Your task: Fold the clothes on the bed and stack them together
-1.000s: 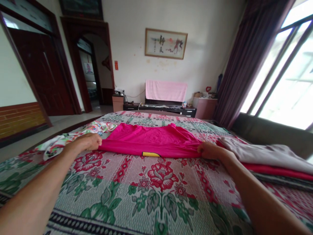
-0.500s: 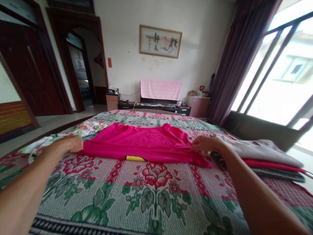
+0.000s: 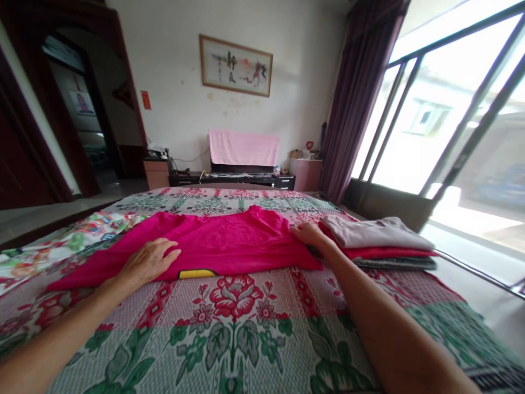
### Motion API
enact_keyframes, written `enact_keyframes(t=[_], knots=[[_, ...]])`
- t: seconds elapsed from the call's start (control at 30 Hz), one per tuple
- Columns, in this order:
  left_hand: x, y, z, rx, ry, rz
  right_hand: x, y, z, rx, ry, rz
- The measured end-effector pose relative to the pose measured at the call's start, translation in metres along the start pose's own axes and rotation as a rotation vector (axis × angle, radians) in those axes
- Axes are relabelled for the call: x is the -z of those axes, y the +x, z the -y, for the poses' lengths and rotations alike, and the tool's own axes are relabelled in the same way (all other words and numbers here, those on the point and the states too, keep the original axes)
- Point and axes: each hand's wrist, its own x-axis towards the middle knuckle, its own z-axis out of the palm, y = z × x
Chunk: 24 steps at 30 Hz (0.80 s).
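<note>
A bright pink shirt [image 3: 229,243] with a yellow patch at its near edge lies spread across the flowered bedspread [image 3: 246,339]. My left hand [image 3: 150,260] rests flat on the shirt's near left part, fingers stretched out. My right hand [image 3: 308,234] lies on the shirt's right edge, fingers extended, next to a stack of folded clothes [image 3: 377,243].
The folded stack holds a beige piece on top of red and dark ones. A colourful printed cloth [image 3: 69,243] lies at the left of the bed. Beyond the bed stand a low dark cabinet with a pink towel [image 3: 244,148], a doorway at left and large windows at right.
Both hands have let go of the shirt's near corners and now lie flat on it, the left moved inward. The camera has turned to the right.
</note>
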Motion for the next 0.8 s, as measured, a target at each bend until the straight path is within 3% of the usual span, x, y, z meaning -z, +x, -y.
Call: enact_keyframes(t=[0.2, 0.57, 0.7, 0.8], knots=[[-0.016, -0.005, 0.008, -0.046, 0.071, -0.021, -0.005, 0.004, 0.001, 0.008, 0.036, 0.031], [-0.017, -0.004, 0.008, -0.06, 0.123, -0.022, -0.008, 0.004, -0.008, -0.023, 0.113, -0.221], [-0.015, -0.004, 0.006, -0.052, 0.134, -0.013, -0.011, 0.001, -0.01, -0.078, 0.037, -0.195], [-0.012, -0.004, 0.003, -0.048, 0.153, 0.014, -0.012, -0.001, -0.012, -0.099, 0.126, -0.173]])
